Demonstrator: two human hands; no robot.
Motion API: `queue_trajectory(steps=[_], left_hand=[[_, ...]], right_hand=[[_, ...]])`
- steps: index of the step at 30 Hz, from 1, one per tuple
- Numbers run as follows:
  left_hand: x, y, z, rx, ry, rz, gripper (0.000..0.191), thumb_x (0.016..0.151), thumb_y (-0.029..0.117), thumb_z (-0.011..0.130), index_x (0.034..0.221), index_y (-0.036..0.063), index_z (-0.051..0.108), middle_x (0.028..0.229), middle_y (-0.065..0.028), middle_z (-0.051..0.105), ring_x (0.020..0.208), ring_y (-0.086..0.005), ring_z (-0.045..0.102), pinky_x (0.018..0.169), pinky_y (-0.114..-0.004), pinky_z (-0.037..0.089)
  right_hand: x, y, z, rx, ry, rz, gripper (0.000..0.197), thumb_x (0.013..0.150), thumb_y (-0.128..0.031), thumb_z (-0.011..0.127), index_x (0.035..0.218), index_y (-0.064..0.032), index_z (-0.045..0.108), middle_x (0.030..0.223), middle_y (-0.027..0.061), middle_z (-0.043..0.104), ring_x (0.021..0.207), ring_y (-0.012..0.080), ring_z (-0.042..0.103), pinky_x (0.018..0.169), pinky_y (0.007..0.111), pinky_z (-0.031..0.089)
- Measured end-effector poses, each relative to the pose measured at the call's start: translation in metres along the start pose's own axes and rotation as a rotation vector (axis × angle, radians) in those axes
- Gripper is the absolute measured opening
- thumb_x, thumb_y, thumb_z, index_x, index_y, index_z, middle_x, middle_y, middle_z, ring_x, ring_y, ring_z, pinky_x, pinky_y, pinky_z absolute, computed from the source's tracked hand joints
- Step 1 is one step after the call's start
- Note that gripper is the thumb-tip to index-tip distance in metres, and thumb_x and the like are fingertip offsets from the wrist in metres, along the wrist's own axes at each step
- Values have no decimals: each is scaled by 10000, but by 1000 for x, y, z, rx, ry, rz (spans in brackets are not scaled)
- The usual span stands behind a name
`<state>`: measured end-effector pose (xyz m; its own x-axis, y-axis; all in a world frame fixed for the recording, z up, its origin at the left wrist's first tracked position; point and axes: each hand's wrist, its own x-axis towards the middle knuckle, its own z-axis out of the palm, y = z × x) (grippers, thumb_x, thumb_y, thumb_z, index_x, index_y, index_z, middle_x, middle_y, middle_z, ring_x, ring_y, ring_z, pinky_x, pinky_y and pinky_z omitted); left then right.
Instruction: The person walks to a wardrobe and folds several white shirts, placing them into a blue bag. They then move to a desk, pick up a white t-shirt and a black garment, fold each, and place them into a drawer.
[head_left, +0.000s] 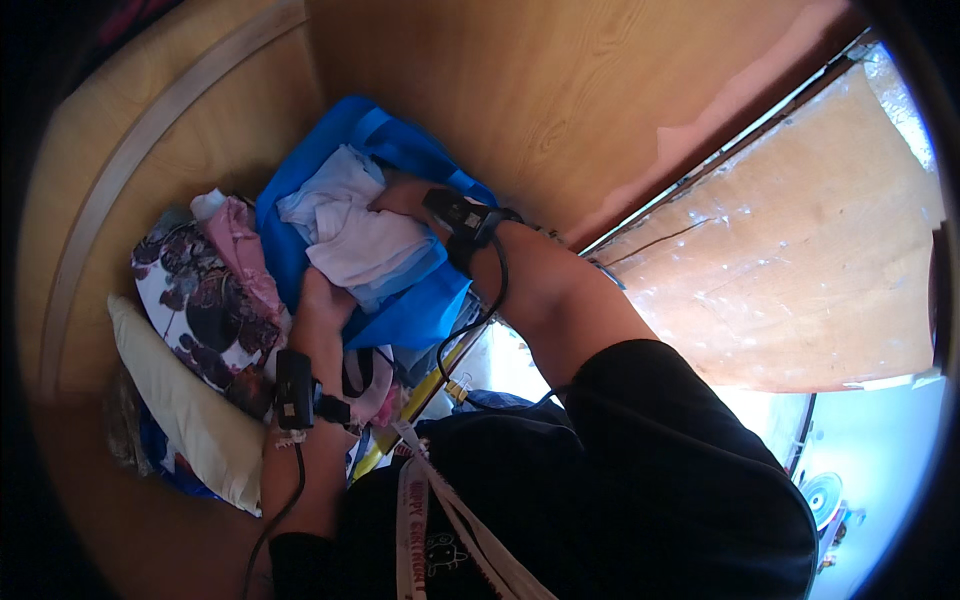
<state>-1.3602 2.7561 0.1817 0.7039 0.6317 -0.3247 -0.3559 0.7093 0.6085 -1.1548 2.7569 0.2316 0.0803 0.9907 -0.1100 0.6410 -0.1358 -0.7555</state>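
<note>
A bundle of white folded cloth (360, 232) lies at the mouth of a blue fabric bag (405, 322). My left hand (324, 300) holds the near left edge of the bundle, its fingertips hidden beneath the cloth. At the right side of the bundle my right hand (401, 196) grips the fabric, with some fingers out of sight. Light blue cloth (412, 270) shows under the white layers. Both wrists wear black devices with cables.
Left of the bag are a floral cloth (199, 300), a pink cloth (236, 240) and a cream cushion-like item (187, 412). Wooden panels (465, 82) enclose the back and left. A worn wooden door (787, 247) stands at right. A dark cable (504, 285) hangs from my right wrist.
</note>
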Motion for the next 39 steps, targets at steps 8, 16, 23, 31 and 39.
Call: queue_trajectory(steps=[8,16,23,31,39], left_hand=[[-8,7,26,63,265,-142,602,833,424,568,1310,98,399,1277,-127,471,1135,-294,471,974,-435,350],[0,-4,12,230,370,-141,437,820,197,626,1204,37,492,1139,-130,568,1039,-242,544,861,-347,448],[16,-10,-3,285,418,-200,424,749,230,701,1112,58,565,1071,-102,606,924,-242,603,789,-324,474],[-5,-6,24,486,410,-157,606,736,303,697,1255,107,454,1262,-145,464,1168,-281,430,946,-408,347],[-1,-12,38,788,454,-83,579,825,184,594,1337,86,342,1278,-125,450,1133,-289,446,917,-412,379]], right_hand=[[8,18,3,9,-51,54,668,734,-319,651,1294,-44,411,1251,168,493,1132,283,480,968,336,355],[8,29,9,331,-255,167,694,781,-442,618,1295,-28,405,1255,165,490,1149,273,470,989,324,340],[-46,-30,-25,430,-337,420,831,740,-597,589,1316,-37,374,1304,149,442,1183,274,443,1001,313,324],[-63,-41,-30,624,-475,605,858,728,-624,582,1324,-46,367,1345,129,400,1237,271,385,1047,320,266],[-58,-1,-3,386,-53,193,752,700,-409,687,1292,-30,419,1313,157,428,1206,265,399,1022,320,273]])
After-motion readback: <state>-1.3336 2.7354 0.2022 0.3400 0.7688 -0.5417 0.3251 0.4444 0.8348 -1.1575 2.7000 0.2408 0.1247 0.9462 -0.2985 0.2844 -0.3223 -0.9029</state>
